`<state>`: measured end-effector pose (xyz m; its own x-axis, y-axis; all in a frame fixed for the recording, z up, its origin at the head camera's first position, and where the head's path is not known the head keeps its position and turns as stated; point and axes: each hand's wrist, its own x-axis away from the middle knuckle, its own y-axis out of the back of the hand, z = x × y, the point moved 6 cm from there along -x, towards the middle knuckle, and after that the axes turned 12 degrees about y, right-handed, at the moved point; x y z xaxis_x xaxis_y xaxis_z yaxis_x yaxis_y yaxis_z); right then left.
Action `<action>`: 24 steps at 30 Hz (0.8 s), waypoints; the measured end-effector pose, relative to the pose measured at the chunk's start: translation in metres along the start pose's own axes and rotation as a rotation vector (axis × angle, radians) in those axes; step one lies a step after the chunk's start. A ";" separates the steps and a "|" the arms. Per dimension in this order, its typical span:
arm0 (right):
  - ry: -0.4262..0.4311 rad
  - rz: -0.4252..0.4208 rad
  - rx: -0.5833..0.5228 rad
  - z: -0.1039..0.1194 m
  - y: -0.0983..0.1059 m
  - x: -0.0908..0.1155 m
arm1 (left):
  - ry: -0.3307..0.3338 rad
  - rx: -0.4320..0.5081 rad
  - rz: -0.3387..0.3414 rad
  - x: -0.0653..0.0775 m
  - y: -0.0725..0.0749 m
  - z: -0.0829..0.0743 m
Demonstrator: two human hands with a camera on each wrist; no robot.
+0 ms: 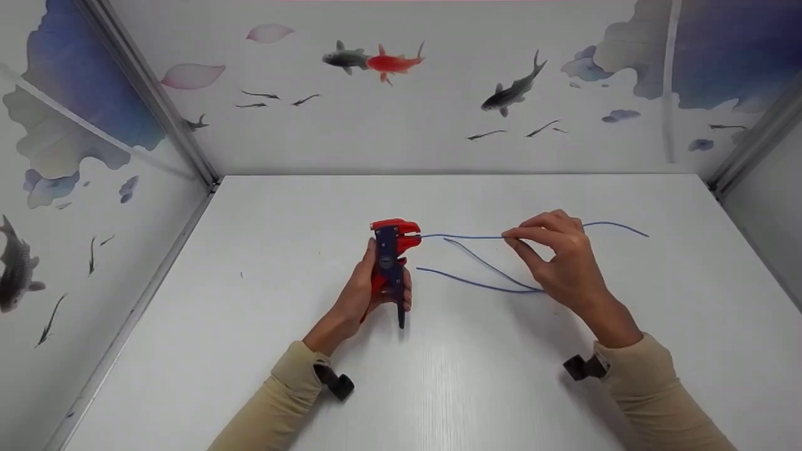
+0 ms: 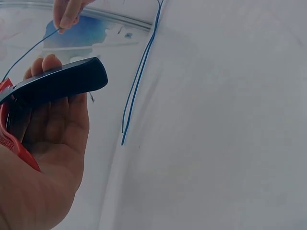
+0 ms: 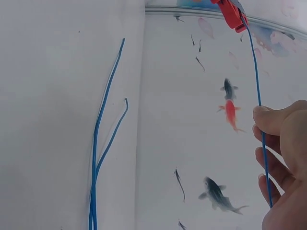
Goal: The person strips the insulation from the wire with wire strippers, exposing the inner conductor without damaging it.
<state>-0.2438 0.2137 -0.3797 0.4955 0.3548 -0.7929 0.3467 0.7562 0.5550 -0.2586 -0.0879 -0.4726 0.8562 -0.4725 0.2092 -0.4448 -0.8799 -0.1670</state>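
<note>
My left hand [image 1: 354, 297] holds a wire stripper [image 1: 387, 250] with a red head and dark blue body, its head pointing right. One end of a blue wire [image 1: 463, 237] sits at the stripper's red jaws; whether they bite on it is too small to tell. With thumb and fingertips my right hand [image 1: 567, 269] pinches that wire some way along, stretching it nearly level above the table. Its far end runs out behind the hand to the right. In the left wrist view, the fingers [image 2: 72, 122] lie behind the stripper's dark handle [image 2: 62, 81].
Below the right hand, more blue wires [image 3: 94, 158] lie on the white table [image 1: 438, 388], their ends spread apart. A tiny blue scrap [image 1: 241, 274] is on the left. White panels with painted fish [image 1: 514, 91] stand at the back and left side.
</note>
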 end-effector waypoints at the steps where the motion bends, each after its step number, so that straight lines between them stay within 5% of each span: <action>1: 0.003 -0.004 -0.002 0.000 0.000 0.000 | -0.002 -0.010 -0.004 0.000 0.000 0.000; 24: -0.001 0.026 -0.041 0.000 -0.009 0.004 | -0.001 -0.048 -0.003 0.001 -0.003 0.000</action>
<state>-0.2446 0.2081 -0.3879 0.5048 0.3741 -0.7779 0.3007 0.7686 0.5647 -0.2561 -0.0858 -0.4714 0.8577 -0.4700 0.2084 -0.4545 -0.8826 -0.1200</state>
